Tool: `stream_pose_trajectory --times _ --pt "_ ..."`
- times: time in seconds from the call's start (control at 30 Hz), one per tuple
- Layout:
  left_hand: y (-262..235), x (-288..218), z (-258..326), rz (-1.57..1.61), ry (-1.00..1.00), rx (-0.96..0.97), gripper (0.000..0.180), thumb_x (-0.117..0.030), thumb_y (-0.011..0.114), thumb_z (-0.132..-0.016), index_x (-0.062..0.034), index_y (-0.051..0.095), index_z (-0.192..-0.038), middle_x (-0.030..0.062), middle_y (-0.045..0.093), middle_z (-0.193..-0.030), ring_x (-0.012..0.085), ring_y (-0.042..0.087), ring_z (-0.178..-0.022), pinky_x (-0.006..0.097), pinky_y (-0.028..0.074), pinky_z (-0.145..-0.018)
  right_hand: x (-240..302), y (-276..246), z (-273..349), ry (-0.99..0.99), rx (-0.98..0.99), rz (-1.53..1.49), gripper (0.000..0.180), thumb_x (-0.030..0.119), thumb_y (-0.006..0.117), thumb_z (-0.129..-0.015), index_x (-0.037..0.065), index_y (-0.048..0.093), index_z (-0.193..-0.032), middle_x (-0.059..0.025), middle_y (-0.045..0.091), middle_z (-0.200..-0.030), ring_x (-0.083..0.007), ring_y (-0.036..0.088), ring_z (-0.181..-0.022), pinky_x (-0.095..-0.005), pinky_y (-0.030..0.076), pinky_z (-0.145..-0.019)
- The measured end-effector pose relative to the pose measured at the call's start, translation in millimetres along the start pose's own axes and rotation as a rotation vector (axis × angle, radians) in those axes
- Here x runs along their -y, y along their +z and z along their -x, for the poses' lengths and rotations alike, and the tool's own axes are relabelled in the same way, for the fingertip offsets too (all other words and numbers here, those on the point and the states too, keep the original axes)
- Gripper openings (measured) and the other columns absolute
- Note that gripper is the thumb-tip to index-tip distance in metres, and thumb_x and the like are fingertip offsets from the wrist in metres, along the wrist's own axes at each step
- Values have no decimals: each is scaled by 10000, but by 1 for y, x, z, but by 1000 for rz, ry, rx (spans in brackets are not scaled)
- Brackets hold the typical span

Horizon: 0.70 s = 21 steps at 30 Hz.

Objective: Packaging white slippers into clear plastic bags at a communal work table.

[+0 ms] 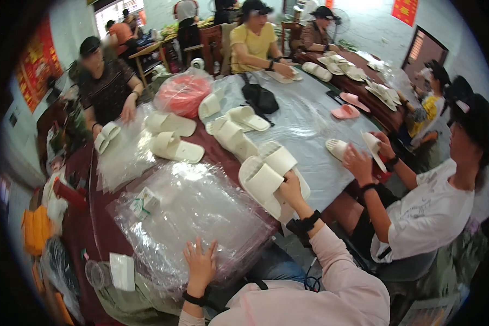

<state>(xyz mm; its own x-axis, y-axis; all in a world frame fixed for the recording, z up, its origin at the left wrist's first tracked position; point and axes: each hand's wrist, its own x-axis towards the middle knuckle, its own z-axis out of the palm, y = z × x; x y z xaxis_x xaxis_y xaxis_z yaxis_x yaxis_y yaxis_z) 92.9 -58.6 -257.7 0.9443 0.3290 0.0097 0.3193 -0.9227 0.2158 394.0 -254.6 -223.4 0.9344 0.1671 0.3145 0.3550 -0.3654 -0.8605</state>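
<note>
My right hand [291, 190] grips a pair of cream-white slide slippers [262, 176], held together over the table's edge with their soles and straps facing up. Fingers spread, my left hand [200, 262] rests flat on a stack of clear plastic bags [174, 217]. A small white and green box [145, 203] sits on top of that stack. Just beyond the held pair, more white slippers [231, 136] lie on the table. Another white pair [176, 145] rests on clear plastic farther left.
A co-worker in white [424, 212] handles a slipper [374, 145] at my right. Across the table are people in yellow [250, 46] and in dark clothing [106, 81]. A red plastic-wrapped bundle [183, 93], a black bag [259, 98] and pink slippers [346, 112] lie farther back.
</note>
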Motion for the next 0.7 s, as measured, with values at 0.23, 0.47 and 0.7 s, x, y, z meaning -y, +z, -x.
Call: stream_pose_trajectory --times 0.23,0.47,0.7 --pt "-30 18 9 154 45 -174 607 -227 654 -758 -79 438 -1305 248 355 -1358 454 313 -1254 509 266 -1034 86 33 75 -238 980 -275 323 69 570 -811 35 590 -1132 -145 584 -1171 -258 560 -1064 -317 422 -885" --pt "-8 47 24 287 125 -115 568 -264 670 -706 -37 516 -1204 194 487 -1227 378 445 -1129 464 380 -924 111 27 92 -180 1626 -371 402 77 564 -855 31 505 -1250 -89 528 -1268 -172 465 -1174 -306 349 -985" --pt "-39 65 -5 289 290 -20 294 -226 582 -804 -82 617 -1058 141 589 -1063 328 555 -944 408 452 -807 111 27 112 266 1790 -415 405 90 553 -882 18 483 -1274 -58 562 -1214 -124 483 -1104 -290 361 -973"
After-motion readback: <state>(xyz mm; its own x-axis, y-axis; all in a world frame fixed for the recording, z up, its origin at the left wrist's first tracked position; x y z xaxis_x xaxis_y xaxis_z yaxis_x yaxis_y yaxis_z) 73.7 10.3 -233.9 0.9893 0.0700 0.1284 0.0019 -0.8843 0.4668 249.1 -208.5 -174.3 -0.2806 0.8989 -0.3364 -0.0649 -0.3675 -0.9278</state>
